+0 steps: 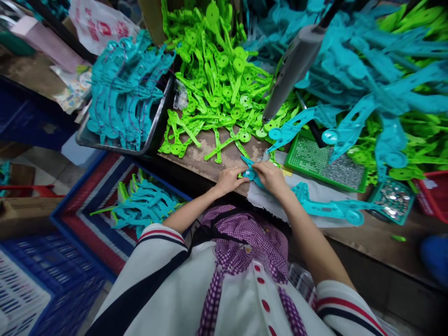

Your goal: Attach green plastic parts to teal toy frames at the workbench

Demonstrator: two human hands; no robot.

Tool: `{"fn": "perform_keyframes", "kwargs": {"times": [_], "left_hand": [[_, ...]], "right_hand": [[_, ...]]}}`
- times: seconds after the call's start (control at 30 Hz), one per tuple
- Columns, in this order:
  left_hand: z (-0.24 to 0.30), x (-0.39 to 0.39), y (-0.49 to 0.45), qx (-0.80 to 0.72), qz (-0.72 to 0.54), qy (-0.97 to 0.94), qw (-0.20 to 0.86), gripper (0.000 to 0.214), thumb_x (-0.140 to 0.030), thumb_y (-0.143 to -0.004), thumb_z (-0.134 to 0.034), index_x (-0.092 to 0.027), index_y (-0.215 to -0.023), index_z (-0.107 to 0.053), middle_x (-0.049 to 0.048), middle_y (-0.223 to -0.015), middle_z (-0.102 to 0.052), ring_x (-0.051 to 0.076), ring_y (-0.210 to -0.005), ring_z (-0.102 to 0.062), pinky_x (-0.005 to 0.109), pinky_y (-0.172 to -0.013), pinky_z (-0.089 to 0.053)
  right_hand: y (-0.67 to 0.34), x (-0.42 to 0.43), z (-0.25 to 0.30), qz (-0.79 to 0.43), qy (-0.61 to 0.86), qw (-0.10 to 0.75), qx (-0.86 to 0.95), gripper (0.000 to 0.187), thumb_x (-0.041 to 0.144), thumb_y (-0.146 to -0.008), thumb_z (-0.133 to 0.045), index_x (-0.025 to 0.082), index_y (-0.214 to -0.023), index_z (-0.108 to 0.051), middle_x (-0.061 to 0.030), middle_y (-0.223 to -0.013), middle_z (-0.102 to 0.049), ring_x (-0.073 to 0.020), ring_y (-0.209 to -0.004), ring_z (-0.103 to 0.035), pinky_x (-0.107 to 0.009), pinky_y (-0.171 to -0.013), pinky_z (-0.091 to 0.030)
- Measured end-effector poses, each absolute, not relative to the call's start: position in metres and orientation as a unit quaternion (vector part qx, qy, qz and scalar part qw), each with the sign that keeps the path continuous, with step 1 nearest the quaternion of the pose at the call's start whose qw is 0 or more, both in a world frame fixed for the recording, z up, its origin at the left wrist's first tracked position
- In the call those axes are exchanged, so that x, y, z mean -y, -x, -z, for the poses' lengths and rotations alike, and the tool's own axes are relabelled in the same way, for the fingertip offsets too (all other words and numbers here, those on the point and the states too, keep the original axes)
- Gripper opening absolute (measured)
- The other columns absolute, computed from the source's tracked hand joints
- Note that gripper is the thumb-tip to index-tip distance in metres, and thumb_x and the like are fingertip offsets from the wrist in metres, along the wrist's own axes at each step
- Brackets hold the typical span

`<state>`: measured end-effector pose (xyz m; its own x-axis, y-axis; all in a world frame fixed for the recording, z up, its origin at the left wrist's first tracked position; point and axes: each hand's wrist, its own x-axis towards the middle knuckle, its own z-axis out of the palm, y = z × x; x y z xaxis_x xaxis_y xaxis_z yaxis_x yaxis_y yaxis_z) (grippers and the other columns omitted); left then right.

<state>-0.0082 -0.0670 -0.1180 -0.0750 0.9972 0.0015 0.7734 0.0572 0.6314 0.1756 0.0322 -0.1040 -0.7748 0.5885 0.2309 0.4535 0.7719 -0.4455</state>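
The left hand (228,181) and right hand (271,177) pinch a blue plastic piece (249,174) between nearly closed fingers at the near edge of the counter (198,162), left of the green tray (325,178).

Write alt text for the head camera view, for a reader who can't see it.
A person's left hand and right hand hold a blue plastic part at a workbench's front edge. Beyond lie piled green parts and piled blue parts, with a gray tool pointing down; a loaded black tray stands at left.
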Motion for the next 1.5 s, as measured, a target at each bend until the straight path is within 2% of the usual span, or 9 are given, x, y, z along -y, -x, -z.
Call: {"fn": "perform_keyframes", "kwargs": {"times": [0.33, 0.53, 0.63, 0.73, 0.87, 0.97, 1.27, 1.4, 1.5], "left_hand": [[0.102, 0.077, 0.017, -0.674, -0.278, -0.646, 0.227, 0.043, -0.038, -0.086, -0.077, -0.018, -0.124, -0.071, 0.0066, -0.097, -0.074, 0.021, -0.090, -0.069, 0.031, -0.085, -0.053], [0.072, 0.108, 0.001, -0.602, -0.317, -0.661, 0.318, 0.056, -0.024, -0.095, -0.057, -0.021, -0.151, -0.047, 0.0109, -0.125, -0.069, 0.023, -0.113, -0.065, 0.035, -0.096, -0.053], [0.057, 0.108, -0.016, -0.542, -0.270, -0.637, 0.477, 0.069, -0.020, -0.094, -0.052, -0.022, -0.160, -0.030, 0.0086, -0.104, -0.071, 0.018, -0.085, -0.067, 0.029, -0.075, -0.056], [0.041, 0.094, -0.034, -0.480, -0.232, -0.560, 0.634, 0.076, -0.016, -0.090, -0.052, -0.025, -0.161, -0.024, -0.0026, -0.072, -0.057, 0.009, -0.052, -0.047, 0.022, -0.051, -0.043], [0.027, 0.064, -0.057, -0.442, -0.211, -0.490, 0.721, 0.074, -0.011, -0.081, -0.048, -0.021, -0.154, -0.034, -0.0087, -0.060, -0.032, 0.007, -0.044, -0.025, 0.022, -0.043, -0.025], [0.025, 0.039, -0.075, -0.415, -0.173, -0.497, 0.742, 0.079, -0.011, -0.078, -0.047, -0.021, -0.154, -0.031, -0.0076, -0.062, -0.032, 0.007, -0.044, -0.022, 0.025, -0.043, -0.021], [0.009, -0.029, -0.148, -0.383, -0.147, -0.669, 0.620, 0.064, -0.031, -0.097, -0.051, -0.015, -0.156, -0.030, 0.0021, -0.077, -0.060, 0.012, -0.054, -0.047, 0.028, -0.052, -0.038], [0.033, 0.001, -0.134, -0.333, -0.129, -0.850, 0.387, 0.080, -0.050, -0.081, -0.079, -0.029, -0.151, -0.047, 0.0085, -0.119, -0.067, 0.020, -0.086, -0.066, 0.028, -0.073, -0.049], [0.067, 0.029, -0.118, -0.319, -0.062, -0.907, 0.269, 0.075, -0.052, -0.072, -0.086, -0.035, -0.140, -0.060, 0.0097, -0.144, -0.056, 0.020, -0.085, -0.070, 0.025, -0.063, -0.048]], "right_hand": [[-0.188, 0.011, 0.091, -0.254, 0.350, 0.317, 0.844, 0.045, 0.038, -0.098, -0.052, 0.024, -0.140, -0.057, -0.0147, -0.134, -0.060, -0.0305, -0.125, -0.056, -0.053, -0.106, -0.048], [-0.179, 0.076, 0.057, -0.385, 0.338, 0.351, 0.784, 0.029, 0.038, -0.098, -0.055, 0.028, -0.123, -0.065, -0.0103, -0.116, -0.068, -0.0260, -0.108, -0.065, -0.048, -0.097, -0.055], [-0.185, 0.083, 0.054, -0.451, 0.352, 0.363, 0.735, 0.023, 0.037, -0.098, -0.056, 0.026, -0.114, -0.068, -0.0082, -0.106, -0.070, -0.0229, -0.097, -0.067, -0.041, -0.086, -0.057], [-0.203, 0.074, 0.052, -0.471, 0.363, 0.375, 0.711, 0.021, 0.040, -0.098, -0.056, 0.023, -0.096, -0.068, -0.0056, -0.092, -0.068, -0.0194, -0.086, -0.065, -0.035, -0.079, -0.055], [-0.229, 0.059, 0.050, -0.464, 0.392, 0.384, 0.695, 0.029, 0.049, -0.097, -0.056, 0.022, -0.093, -0.067, -0.0072, -0.099, -0.068, -0.0207, -0.098, -0.063, -0.036, -0.085, -0.053], [-0.247, 0.050, 0.055, -0.487, 0.413, 0.386, 0.665, 0.034, 0.055, -0.093, -0.059, 0.022, -0.093, -0.066, -0.0064, -0.098, -0.067, -0.0204, -0.098, -0.063, -0.035, -0.083, -0.053], [-0.321, 0.017, 0.053, -0.378, 0.535, 0.505, 0.562, 0.037, 0.059, -0.094, -0.055, 0.023, -0.102, -0.058, -0.0034, -0.095, -0.065, -0.0155, -0.083, -0.064, -0.031, -0.078, -0.054], [-0.375, 0.043, 0.057, -0.376, 0.591, 0.573, 0.425, 0.037, 0.054, -0.083, -0.071, 0.024, -0.097, -0.055, 0.0009, -0.081, -0.066, -0.0115, -0.061, -0.062, -0.026, -0.062, -0.052], [-0.401, 0.067, 0.067, -0.398, 0.624, 0.577, 0.346, 0.040, 0.052, -0.075, -0.078, 0.022, -0.094, -0.059, 0.0042, -0.066, -0.060, -0.0087, -0.048, -0.051, -0.021, -0.047, -0.041]]}}
